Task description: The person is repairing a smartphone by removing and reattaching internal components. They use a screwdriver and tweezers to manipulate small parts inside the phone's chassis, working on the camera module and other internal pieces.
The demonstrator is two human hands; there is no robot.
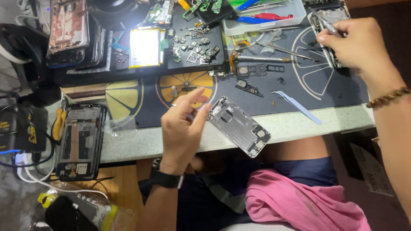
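Note:
My left hand (pixel 183 127), with a black watch on the wrist, holds the upper end of a grey opened phone housing (pixel 239 126) between thumb and fingers; the housing juts over the bench's front edge. My right hand (pixel 352 42), with a bead bracelet on the wrist, reaches to the far right of the dark mat (pixel 262 97) and grips a thin metal tool (pixel 330 27) over another opened phone frame (pixel 328 38). A pair of pale tweezers (pixel 295 106) lies on the mat between the two hands.
Small metal parts and brackets (pixel 193 46) are scattered on a black tray. A white tray (pixel 260 8) holds blue, red and green tools. An opened phone (pixel 81 140) lies at the bench's left, stacked phones (pixel 69 28) behind it, a charger box (pixel 13 134) with cables further left.

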